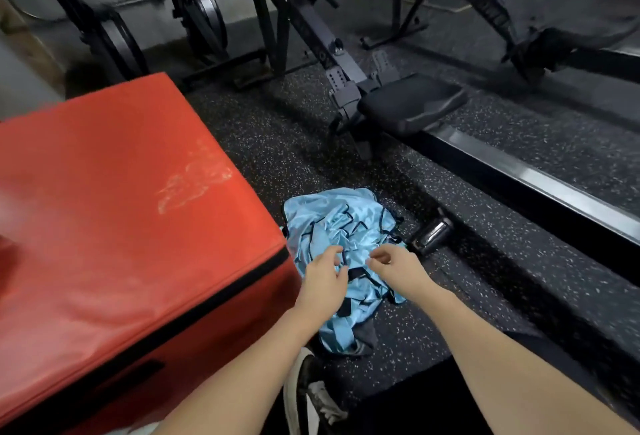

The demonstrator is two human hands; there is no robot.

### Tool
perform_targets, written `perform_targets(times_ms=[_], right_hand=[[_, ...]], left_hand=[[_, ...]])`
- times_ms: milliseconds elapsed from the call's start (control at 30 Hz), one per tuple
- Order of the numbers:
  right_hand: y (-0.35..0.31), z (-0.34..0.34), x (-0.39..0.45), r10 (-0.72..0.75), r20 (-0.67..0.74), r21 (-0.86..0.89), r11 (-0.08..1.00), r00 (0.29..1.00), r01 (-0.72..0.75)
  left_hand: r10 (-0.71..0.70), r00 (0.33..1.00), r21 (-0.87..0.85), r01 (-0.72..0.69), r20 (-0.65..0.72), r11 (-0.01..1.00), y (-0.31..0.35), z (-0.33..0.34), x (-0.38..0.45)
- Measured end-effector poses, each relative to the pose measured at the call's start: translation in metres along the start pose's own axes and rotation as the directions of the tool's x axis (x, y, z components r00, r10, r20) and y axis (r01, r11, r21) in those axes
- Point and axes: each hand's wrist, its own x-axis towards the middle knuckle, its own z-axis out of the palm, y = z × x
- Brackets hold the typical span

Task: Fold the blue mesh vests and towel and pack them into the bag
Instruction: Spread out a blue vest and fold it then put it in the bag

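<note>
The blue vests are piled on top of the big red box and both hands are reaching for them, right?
Not quite. The head view shows the blue vests piled on the floor beside the red box, not on it. Both hands, left and right, do reach for them.

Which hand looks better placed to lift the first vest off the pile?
Probably the left hand: it hovers over the middle of the blue vests with fingers spread. The right hand sits equally near, but over the pile's edge, its fingers curled. Neither grips cloth yet.
</note>
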Motion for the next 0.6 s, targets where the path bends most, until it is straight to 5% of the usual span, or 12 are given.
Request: perform_targets(times_ms=[200,600], right_hand=[[0.030,0.015,0.033,0.053,0.117,-0.039,0.998,0.992,-0.049],[0.065,0.045,0.090,0.084,0.197,-0.103,0.993,0.977,-0.064]], left_hand=[[-0.244,0.970,-0.014,0.244,0.003,0.970,-0.028,0.051,0.035],[-0.487,0.872,-0.002,0.488,0.046,0.873,-0.060,0.090,0.091]])
